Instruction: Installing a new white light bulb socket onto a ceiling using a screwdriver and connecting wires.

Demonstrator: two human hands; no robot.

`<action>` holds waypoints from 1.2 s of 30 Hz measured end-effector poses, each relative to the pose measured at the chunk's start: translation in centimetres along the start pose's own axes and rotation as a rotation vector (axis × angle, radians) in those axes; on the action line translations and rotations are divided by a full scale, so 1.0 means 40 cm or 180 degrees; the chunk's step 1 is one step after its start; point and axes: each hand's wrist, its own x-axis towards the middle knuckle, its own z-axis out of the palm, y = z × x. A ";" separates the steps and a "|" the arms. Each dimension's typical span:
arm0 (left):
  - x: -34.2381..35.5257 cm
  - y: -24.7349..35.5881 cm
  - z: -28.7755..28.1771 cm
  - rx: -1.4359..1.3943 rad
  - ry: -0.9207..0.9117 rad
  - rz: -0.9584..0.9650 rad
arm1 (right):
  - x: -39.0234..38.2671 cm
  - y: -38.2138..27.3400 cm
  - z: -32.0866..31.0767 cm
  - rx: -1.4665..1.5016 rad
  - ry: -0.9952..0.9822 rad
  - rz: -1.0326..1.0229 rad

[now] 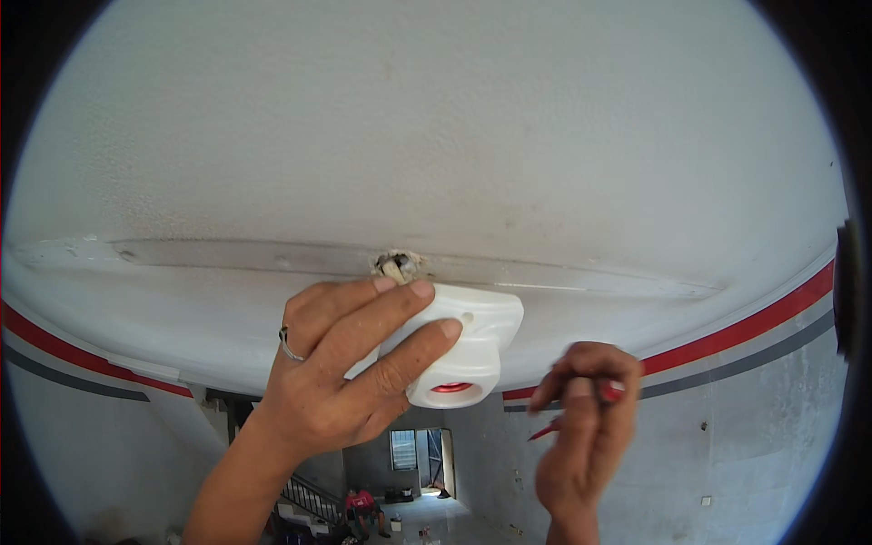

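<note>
My left hand (350, 363), with a ring on one finger, is closed on a white lamp holder (472, 350). It has a squarish base with a small hole, and a round socket with red inside faces down. The thumb and fingers press along its base, just below a rough hole (400, 263) in the ceiling. Something pale sticks out of that hole; the fingertips partly hide it. To the right, apart from the lamp holder, my right hand (586, 427) is closed round a slim red pointed tool (545, 430). Its tip points down and left; fingers hide its middle.
A pale ceiling (454, 136) fills the upper view, with a smoother strip (236, 256) running across it. Red and grey bands (745, 341) run along the walls. Far below are a stair railing (313, 498), a seated person (361, 509) and a doorway (440, 463).
</note>
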 end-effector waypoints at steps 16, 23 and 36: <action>-0.015 -0.044 0.011 0.0460 0.0408 0.0122 | 0.045 0.062 0.099 -0.1155 -0.0640 -0.1004; -0.029 -0.064 0.020 0.0493 0.0640 0.0306 | 0.036 0.084 0.120 -0.0968 -0.0595 -0.1162; -0.007 -0.089 0.036 0.0719 0.0871 0.0556 | 0.052 0.125 0.135 -0.0654 -0.0274 -0.1526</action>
